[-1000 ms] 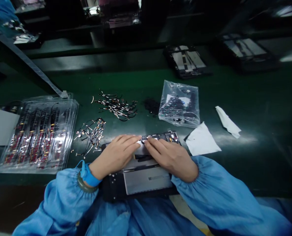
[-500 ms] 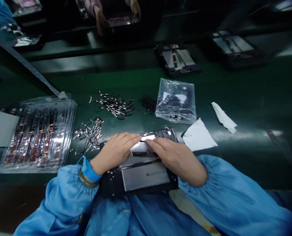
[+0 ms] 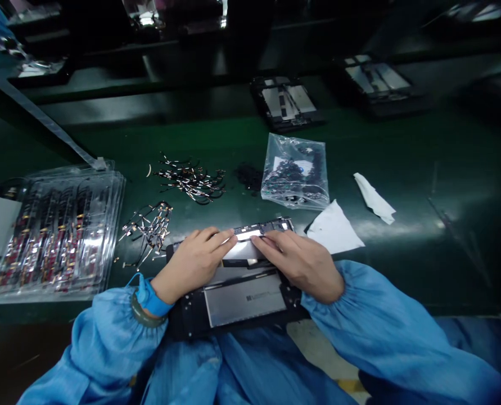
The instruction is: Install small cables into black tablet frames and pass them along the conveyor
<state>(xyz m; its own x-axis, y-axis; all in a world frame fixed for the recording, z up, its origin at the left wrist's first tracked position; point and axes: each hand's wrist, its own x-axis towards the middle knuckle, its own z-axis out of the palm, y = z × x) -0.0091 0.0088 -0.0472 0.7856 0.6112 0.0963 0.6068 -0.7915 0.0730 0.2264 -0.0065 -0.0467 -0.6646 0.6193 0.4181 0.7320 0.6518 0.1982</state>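
Observation:
An opened tablet (image 3: pixel 244 298), black with flat silver battery panels showing, lies at the table's near edge against my body. My left hand (image 3: pixel 202 256) rests over its far left part, fingers together and closed on the tablet, fingertips at a shiny strip (image 3: pixel 249 235) by the far edge. From the other side my right hand (image 3: pixel 303 259) is closed on the tablet too, its fingers bent and fingertips at the strip's right end. Both thumbs are hidden, as is whatever lies under the fingers. A blue band (image 3: pixel 153 298) circles my left wrist.
Loose small cables (image 3: pixel 189 180) and more connector pieces (image 3: pixel 149 230) lie left of the tablet. Clear trays (image 3: pixel 56 230) of parts stand far left. Beyond are a plastic bag (image 3: pixel 294 171) of black bits, white papers (image 3: pixel 335 228) and other opened tablets (image 3: pixel 288 104).
The view has shifted slightly, so the table things sit a little further left. My right fingers have bent more at the strip; my left hand stays on the tablet.

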